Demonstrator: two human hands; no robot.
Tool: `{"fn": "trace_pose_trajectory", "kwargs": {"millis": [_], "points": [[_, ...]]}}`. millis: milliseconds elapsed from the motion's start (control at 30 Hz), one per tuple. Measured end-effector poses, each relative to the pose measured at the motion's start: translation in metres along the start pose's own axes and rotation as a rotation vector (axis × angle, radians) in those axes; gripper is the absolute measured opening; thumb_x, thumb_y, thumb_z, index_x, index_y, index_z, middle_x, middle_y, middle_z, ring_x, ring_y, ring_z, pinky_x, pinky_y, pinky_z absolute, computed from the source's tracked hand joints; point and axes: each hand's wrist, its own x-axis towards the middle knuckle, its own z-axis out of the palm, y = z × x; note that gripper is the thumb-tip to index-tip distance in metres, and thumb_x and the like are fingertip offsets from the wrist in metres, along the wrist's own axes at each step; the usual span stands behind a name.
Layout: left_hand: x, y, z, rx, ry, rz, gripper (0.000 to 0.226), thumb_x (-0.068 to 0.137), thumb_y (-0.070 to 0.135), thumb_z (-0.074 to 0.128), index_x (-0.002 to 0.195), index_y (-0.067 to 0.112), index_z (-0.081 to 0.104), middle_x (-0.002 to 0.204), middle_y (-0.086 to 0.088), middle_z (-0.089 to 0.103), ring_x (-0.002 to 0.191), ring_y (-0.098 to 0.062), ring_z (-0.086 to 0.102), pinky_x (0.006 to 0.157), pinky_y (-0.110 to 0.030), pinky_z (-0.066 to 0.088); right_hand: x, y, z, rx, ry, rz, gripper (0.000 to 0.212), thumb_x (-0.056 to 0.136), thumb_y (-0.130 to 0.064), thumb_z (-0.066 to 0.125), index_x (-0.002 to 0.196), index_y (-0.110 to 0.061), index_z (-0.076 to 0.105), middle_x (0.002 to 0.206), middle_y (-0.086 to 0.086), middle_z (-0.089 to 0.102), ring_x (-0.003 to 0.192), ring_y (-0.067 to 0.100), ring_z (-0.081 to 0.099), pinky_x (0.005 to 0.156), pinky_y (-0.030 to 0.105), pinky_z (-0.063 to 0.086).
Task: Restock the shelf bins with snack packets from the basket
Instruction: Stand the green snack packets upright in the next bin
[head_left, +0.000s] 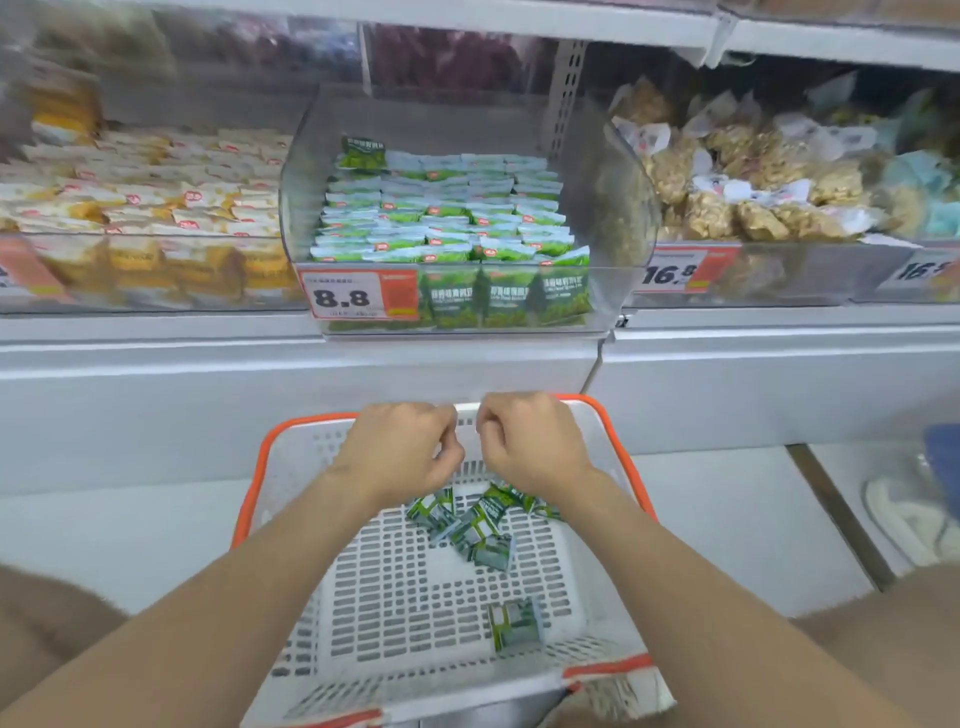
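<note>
- Head view, nearest first: a lone green packet (514, 626) lies flat on the slatted floor of the basket (296, 467), toward its near end.
- At the basket's middle sits a loose pile of green packets (470, 525), overlapping and tilted.
- Over the basket's far end hover the left hand (400, 449) and the right hand (530, 441), side by side and almost touching, backs up and fingers curled under. The palms are hidden, so I cannot tell whether either pinches a packet.
- Beyond and above the basket stands the clear bin (306, 171), filled with neat rows of matching green packets, an 8.8 price tag (343, 296) on its front.
- The step in hand looks like gathering from the pile. It would go best to take a few at once, turn them to face one way, lift them clear of the basket's rim and lay them in rows.
- Beyond the basket's left side lie yellow-and-white packets (156, 197), and beyond its right side brown snack bags (753, 192). The green packets should stay out of both.
</note>
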Motion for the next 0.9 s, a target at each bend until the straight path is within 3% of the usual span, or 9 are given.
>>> {"fn": "trace_pose_trajectory", "kwargs": {"millis": [200,267,333,400,533,633,700,767,900], "points": [[-0.008,-0.002,0.071,0.027,-0.690,-0.027,0.018,0.098,0.025,0.046,0.091,0.021,0.062,0.090,-0.001,0.063,0.083,-0.027,0.060,0.073,-0.036,0.052,-0.033,0.053,0.085,-0.226,-0.661,0.124,0.017,0.098,-0.009,0.051,0.111,-0.012,0.062,0.106,0.015,0.067,0.088,0.035,0.062,0.076,0.043,0.057],[-0.011,-0.009,0.087,-0.006,-0.797,-0.035,0.019,0.100,0.021,0.046,0.091,0.016,0.062,0.085,-0.002,0.059,0.079,-0.027,0.056,0.074,-0.039,0.054,-0.044,0.065,0.117,-0.259,-0.800,0.062,0.036,0.098,-0.002,0.054,0.133,-0.012,0.050,0.125,0.019,0.059,0.094,0.035,0.060,0.076,0.045,0.055],[-0.015,-0.017,0.099,-0.032,-0.851,-0.058,0.021,0.102,0.020,0.046,0.092,0.014,0.063,0.085,-0.004,0.061,0.079,-0.027,0.057,0.075,-0.042,0.055,-0.053,0.068,0.140,-0.340,-0.883,-0.040,0.065,0.099,-0.004,0.058,0.155,-0.018,0.029,0.152,0.019,0.038,0.120,0.040,0.056,0.086,0.049,0.051],[-0.018,-0.025,0.106,-0.030,-0.883,-0.081,0.022,0.104,0.023,0.045,0.095,0.015,0.064,0.092,-0.005,0.064,0.084,-0.027,0.060,0.078,-0.042,0.055,-0.053,0.066,0.158,-0.380,-0.902,-0.108,0.070,0.103,-0.011,0.057,0.160,-0.024,0.019,0.163,0.016,0.022,0.132,0.042,0.050,0.095,0.053,0.048],[-0.024,-0.038,0.114,-0.034,-0.887,-0.118,0.025,0.104,0.023,0.041,0.095,0.015,0.062,0.094,-0.006,0.063,0.087,-0.029,0.062,0.076,-0.043,0.055,-0.048,0.066,0.186,-0.404,-0.882,-0.084,0.074,0.097,-0.004,0.057,0.156,-0.026,0.019,0.149,0.017,0.042,0.083,0.035,0.062,0.057,0.041,0.048],[-0.029,-0.045,0.115,-0.060,-0.882,-0.136,0.023,0.103,0.020,0.041,0.094,0.015,0.061,0.089,-0.005,0.062,0.086,-0.029,0.062,0.073,-0.041,0.053,-0.050,0.067,0.190,-0.488,-0.853,-0.026,0.061,0.097,-0.007,0.056,0.152,-0.013,0.031,0.130,0.017,0.059,0.110,0.036,0.060,0.086,0.046,0.052],[-0.031,-0.047,0.114,-0.073,-0.877,-0.144,0.022,0.103,0.020,0.042,0.095,0.015,0.062,0.090,-0.004,0.063,0.087,-0.028,0.061,0.075,-0.040,0.053,-0.052,0.069,0.192,-0.489,-0.790,0.010,0.053,0.098,-0.008,0.057,0.148,-0.009,0.039,0.138,0.020,0.051,0.125,0.037,0.052,0.099,0.047,0.049],[-0.034,-0.048,0.112,-0.085,-0.875,-0.158,0.021,0.104,0.021,0.042,0.097,0.016,0.062,0.093,-0.004,0.063,0.087,-0.027,0.061,0.074,-0.039,0.051,-0.052,0.067,0.198,-0.466,-0.737,-0.011,0.054,0.096,-0.007,0.061,0.146,-0.006,0.041,0.144,0.020,0.043,0.130,0.036,0.048,0.103,0.045,0.048],[-0.037,-0.050,0.109,-0.091,-0.870,-0.177,0.020,0.103,0.020,0.042,0.094,0.018,0.060,0.093,-0.004,0.064,0.088,-0.028,0.061,0.078,-0.040,0.054,-0.050,0.058,0.207,-0.456,-0.727,-0.048,0.056,0.091,-0.004,0.067,0.142,-0.011,0.045,0.127,0.013,0.064,0.120,0.034,0.057,0.103,0.045,0.046]]}}
